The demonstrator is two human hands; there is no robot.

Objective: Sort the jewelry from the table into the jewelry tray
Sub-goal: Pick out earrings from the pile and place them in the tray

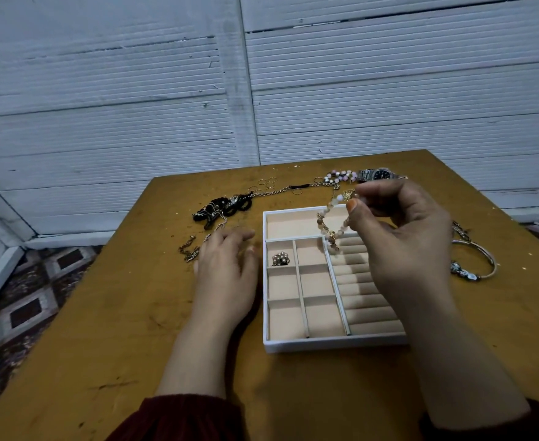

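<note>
A white jewelry tray (264,281) with beige compartments sits in the middle of the wooden table (102,329). My right hand (402,237) pinches a beaded bracelet (327,224) that dangles over the tray's far part. A small pearl cluster piece (280,259) lies in the tray's upper left small cell. My left hand (227,272) rests flat on the table just left of the tray, fingers straight. Beyond the tray lie a black bead tangle (223,206), a gold chain (281,190), several thin rings (266,183), a pink bead bracelet (341,176) and a wristwatch (379,174).
A short chain bracelet (188,249) lies left of my left hand. Silver bangles (475,259) lie right of the tray, partly behind my right wrist. A white panelled wall (262,90) rises behind the table. Patterned floor (23,297) shows at the left.
</note>
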